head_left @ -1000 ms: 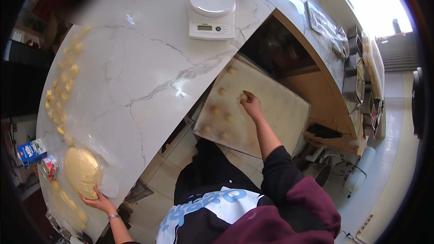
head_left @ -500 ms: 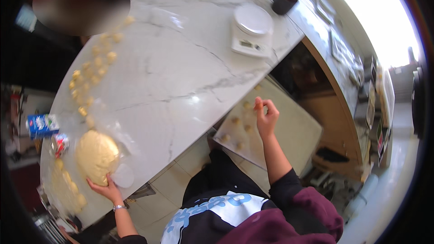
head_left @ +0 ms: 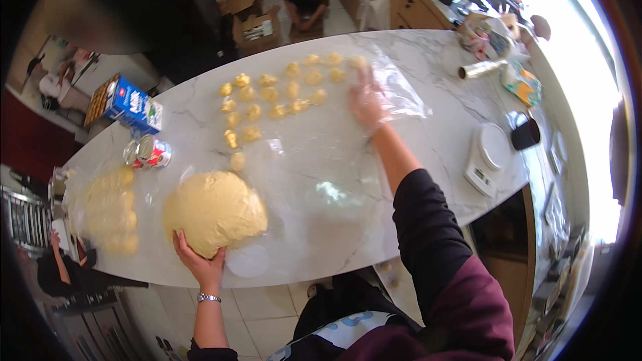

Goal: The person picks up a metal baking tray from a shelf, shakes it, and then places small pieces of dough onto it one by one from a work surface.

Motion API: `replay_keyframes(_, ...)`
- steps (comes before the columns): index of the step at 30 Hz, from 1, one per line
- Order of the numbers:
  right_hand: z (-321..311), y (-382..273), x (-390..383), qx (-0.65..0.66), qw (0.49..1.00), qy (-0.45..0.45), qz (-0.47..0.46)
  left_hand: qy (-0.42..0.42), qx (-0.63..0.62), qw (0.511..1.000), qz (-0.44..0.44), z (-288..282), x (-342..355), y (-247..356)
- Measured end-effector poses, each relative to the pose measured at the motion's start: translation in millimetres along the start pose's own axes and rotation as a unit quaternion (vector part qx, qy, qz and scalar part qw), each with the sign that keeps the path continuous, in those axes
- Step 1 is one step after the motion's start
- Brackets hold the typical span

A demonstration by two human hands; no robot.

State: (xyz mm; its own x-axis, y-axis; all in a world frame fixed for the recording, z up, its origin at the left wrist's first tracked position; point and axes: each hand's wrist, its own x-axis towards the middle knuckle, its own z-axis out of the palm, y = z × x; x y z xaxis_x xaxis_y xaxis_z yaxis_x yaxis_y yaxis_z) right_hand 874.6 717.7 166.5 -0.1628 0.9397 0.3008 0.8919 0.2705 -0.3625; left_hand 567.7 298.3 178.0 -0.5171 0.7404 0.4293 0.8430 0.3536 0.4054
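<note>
A large mound of pale yellow dough [head_left: 217, 210] sits at the left of the marble-patterned table. My left hand [head_left: 200, 264] rests against its near side, fingers spread, a metal-band watch on the wrist. Beside that hand lies a round whitish disc [head_left: 247, 261]. Far across the table, several small dough pieces [head_left: 269, 93] stand in loose rows. My right hand [head_left: 369, 103] stretches to the right end of those rows, its fingers reaching out and somewhat blurred. Its fingertips are by the last dough piece [head_left: 358, 62]; whether they touch is unclear. Clear plastic sheet [head_left: 401, 90] lies under and beside this hand.
Left on the table are a blue carton [head_left: 134, 103], cans [head_left: 152, 152] and dough rolls under plastic [head_left: 107, 210]. At right stand a white kitchen scale [head_left: 491, 150], a dark mug [head_left: 525, 135] and a foil roll [head_left: 481, 69]. Other people are beyond the table.
My right hand has swung from above the tray at the lower right to the far dough pieces. The view has turned left. My left hand stays on the big dough.
</note>
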Motion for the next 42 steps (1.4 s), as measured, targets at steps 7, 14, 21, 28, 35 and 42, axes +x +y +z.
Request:
replay_keyframes(7,18,44,59,0.450,0.886,0.075,-0.081,-0.013,-0.021,1.000,-0.015,4,9,10)
replay_keyframes(14,-64,31,-150,0.397,0.914,0.063,0.061,0.002,-0.006,1.000,-0.015,1,3,5)
replay_keyframes(21,-120,20,-197,-0.015,0.999,0.043,0.022,0.015,-0.022,1.000,0.003,1,5,6)
replay_keyframes(28,-104,24,-252,0.355,0.923,-0.144,-0.031,0.027,-0.018,0.999,0.012,-1,8,6)
replay_keyframes(35,-92,62,-166,0.133,0.987,0.092,-0.001,0.028,-0.039,0.998,0.031,15,13,19)
replay_keyframes(42,-115,83,-247,0.245,0.968,-0.052,-0.035,0.042,-0.021,0.999,0.024,-1,4,4)
